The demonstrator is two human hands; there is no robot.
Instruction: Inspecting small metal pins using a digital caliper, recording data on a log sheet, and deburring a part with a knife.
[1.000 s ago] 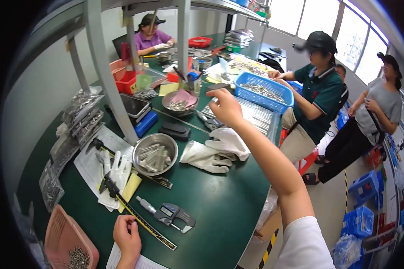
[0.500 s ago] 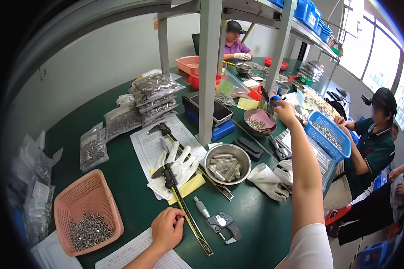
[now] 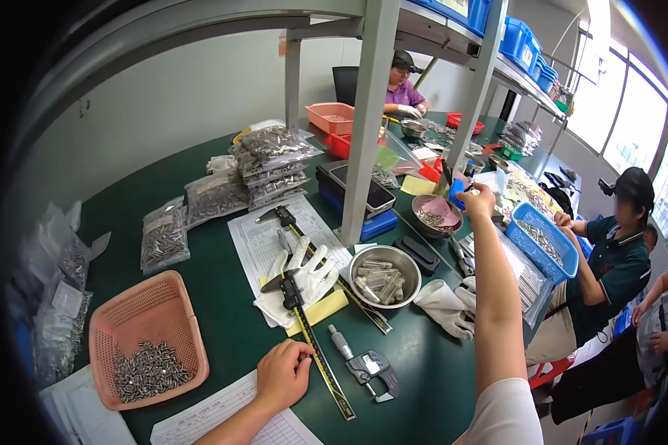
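Observation:
My left hand [image 3: 282, 374] rests on the green table near its front edge, fingers curled onto the beam of a long black-and-yellow caliper [image 3: 309, 341]. A digital micrometer [image 3: 367, 363] lies just right of it. My right arm stretches far out; my right hand [image 3: 476, 200] hovers curled beside a small metal bowl [image 3: 434, 213] holding small parts and a pink scrap. Seen from behind, whether it holds anything is hidden. A steel bowl [image 3: 384, 274] of cylindrical parts sits between the two hands.
A pink basket [image 3: 148, 337] of small metal parts stands at the left, bagged parts [image 3: 267, 163] behind it. White gloves [image 3: 297, 282] lie on a paper form. A grey shelf post [image 3: 364, 119] rises mid-table. A blue basket [image 3: 545, 241] sits before a seated co-worker [image 3: 616, 252].
The view has swung left, bringing the pink basket and bagged parts into sight. My right arm stays stretched toward the small bowl; my left hand stays at the caliper.

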